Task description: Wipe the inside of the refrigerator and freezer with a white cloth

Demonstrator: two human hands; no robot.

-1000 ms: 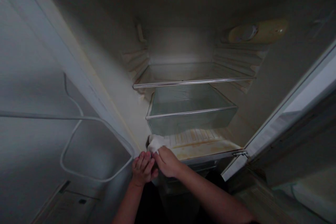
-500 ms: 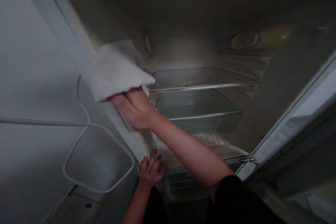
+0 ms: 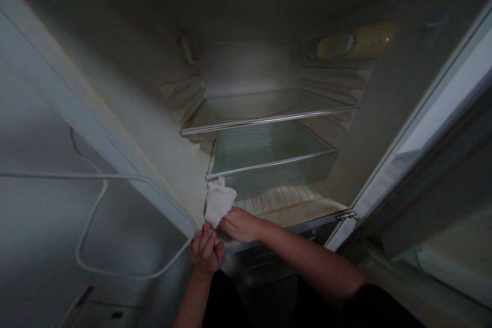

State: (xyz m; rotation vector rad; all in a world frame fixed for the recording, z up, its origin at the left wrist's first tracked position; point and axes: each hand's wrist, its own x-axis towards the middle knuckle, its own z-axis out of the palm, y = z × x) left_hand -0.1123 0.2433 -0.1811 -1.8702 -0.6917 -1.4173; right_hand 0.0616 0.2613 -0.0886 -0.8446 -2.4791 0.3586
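A white cloth (image 3: 219, 204) is bunched in my right hand (image 3: 242, 223), down in the lower left front corner of an open refrigerator. It lies against the inner left wall (image 3: 161, 154), near the floor of the compartment. Below and left of it, my left hand (image 3: 206, 251) rests at the cabinet's front corner, holding nothing, with its fingers stretched out. The fingers of my right hand are partly hidden by the cloth.
Two glass shelves (image 3: 265, 119) cross the compartment above my hands. A yellowish lamp housing (image 3: 355, 41) sits on the right wall. A metal hinge (image 3: 346, 215) juts at the lower right. A pale cable (image 3: 80, 251) loops outside on the left.
My right hand has brought the cloth down and inward from the upper left front edge to the lower corner. My left hand stays at the corner. The view has shifted slightly.
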